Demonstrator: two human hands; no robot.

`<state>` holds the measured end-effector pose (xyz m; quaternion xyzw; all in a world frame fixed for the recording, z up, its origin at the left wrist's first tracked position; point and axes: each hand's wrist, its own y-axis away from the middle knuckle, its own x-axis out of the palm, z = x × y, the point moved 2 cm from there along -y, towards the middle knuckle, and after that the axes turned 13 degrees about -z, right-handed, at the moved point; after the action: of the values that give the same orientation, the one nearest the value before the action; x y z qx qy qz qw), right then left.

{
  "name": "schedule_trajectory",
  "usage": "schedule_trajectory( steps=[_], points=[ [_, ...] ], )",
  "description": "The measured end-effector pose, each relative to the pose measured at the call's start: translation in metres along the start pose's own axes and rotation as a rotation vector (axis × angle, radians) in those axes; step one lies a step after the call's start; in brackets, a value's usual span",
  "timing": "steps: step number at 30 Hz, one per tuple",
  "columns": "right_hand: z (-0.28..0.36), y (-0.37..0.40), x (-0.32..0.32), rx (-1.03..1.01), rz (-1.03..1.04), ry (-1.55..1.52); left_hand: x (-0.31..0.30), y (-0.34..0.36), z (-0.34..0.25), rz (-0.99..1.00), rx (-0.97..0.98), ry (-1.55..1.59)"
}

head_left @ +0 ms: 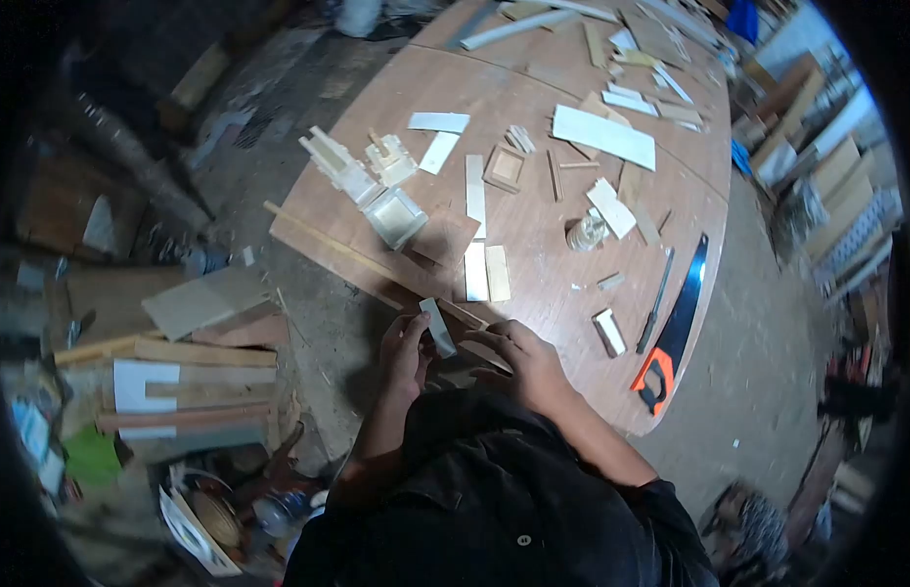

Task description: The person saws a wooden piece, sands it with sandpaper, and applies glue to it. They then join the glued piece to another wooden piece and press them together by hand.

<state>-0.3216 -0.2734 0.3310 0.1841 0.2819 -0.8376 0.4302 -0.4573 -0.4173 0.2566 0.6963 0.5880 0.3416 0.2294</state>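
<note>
My left hand (pixel 406 347) is closed around a small pale wooden piece (pixel 437 328), held upright at a slant near the table's front edge. To its right, my right hand (pixel 518 354) has its fingers bent over a thin brown strip (pixel 462 313); whether it grips the strip is hard to tell. Beyond my hands, a long wooden stick (pixel 337 247) lies along the table edge. Two short boards (pixel 475 272) lie side by side on the table (pixel 553 284). A small wooden assembly with a square frame (pixel 394 217) stands to the left.
A handsaw with an orange handle (pixel 678 333) and a file (pixel 656 298) lie at the right. A glass jar (pixel 586 232), a square wooden frame (pixel 505 167) and a wide white board (pixel 603 137) are farther back. Stacked boards (pixel 196 372) are on the left.
</note>
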Motion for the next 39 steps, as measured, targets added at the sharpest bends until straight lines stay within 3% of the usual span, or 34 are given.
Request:
schedule_trajectory(
  steps=[3, 9, 15, 18, 19, 20, 21, 22, 23, 25, 26, 28, 31, 34, 36, 39],
  points=[
    [-0.004, 0.004, 0.063, -0.034, -0.096, 0.141, -0.024, -0.042, -0.011, 0.091, -0.058, -0.067],
    [0.017, -0.016, 0.169, 0.176, -0.18, 0.233, -0.073, -0.104, -0.044, 0.163, -0.282, -0.139],
    [0.024, -0.025, 0.224, 0.268, -0.37, 0.318, -0.082, -0.133, -0.06, 0.253, -0.365, -0.352],
    [0.01, -0.03, 0.232, 0.361, -0.476, 0.256, -0.083, -0.146, -0.071, 0.169, -0.388, -0.548],
    [0.003, -0.031, 0.235, 0.455, -0.535, 0.205, -0.082, -0.153, -0.078, 0.146, -0.34, -0.577],
    [-0.007, -0.029, 0.238, 0.601, -0.501, 0.165, -0.089, -0.17, -0.075, 0.178, -0.121, -0.593],
    [-0.008, -0.037, 0.237, 0.614, -0.52, 0.198, -0.1, -0.191, -0.065, 0.207, 0.101, -0.608],
    [-0.013, -0.042, 0.238, 0.691, -0.508, 0.177, -0.095, -0.202, -0.074, 0.22, 0.465, -0.725],
    [-0.019, -0.045, 0.239, 0.766, -0.501, 0.159, -0.097, -0.207, -0.081, 0.24, 0.682, -0.827],
    [-0.031, -0.049, 0.243, 0.764, -0.501, 0.136, -0.089, -0.218, -0.092, 0.341, 0.951, -0.833],
    [-0.036, -0.047, 0.246, 0.767, -0.499, 0.112, -0.087, -0.226, -0.096, 0.338, 0.936, -0.833],
    [-0.044, -0.044, 0.25, 0.863, -0.491, 0.076, -0.077, -0.236, -0.102, 0.523, 1.289, -1.008],
    [-0.048, -0.05, 0.253, 0.943, -0.487, 0.016, -0.072, -0.253, -0.099, 0.613, 1.349, -0.967],
    [-0.036, -0.063, 0.25, 0.706, -0.419, 0.311, -0.07, -0.262, -0.093, 0.725, 1.301, -0.978],
    [-0.041, -0.062, 0.257, 0.637, -0.377, 0.367, -0.069, -0.261, -0.086, 0.834, 1.315, -1.021],
    [-0.048, -0.063, 0.266, 0.554, -0.337, 0.422, -0.069, -0.257, -0.078, 0.829, 1.33, -1.097]
  ],
)
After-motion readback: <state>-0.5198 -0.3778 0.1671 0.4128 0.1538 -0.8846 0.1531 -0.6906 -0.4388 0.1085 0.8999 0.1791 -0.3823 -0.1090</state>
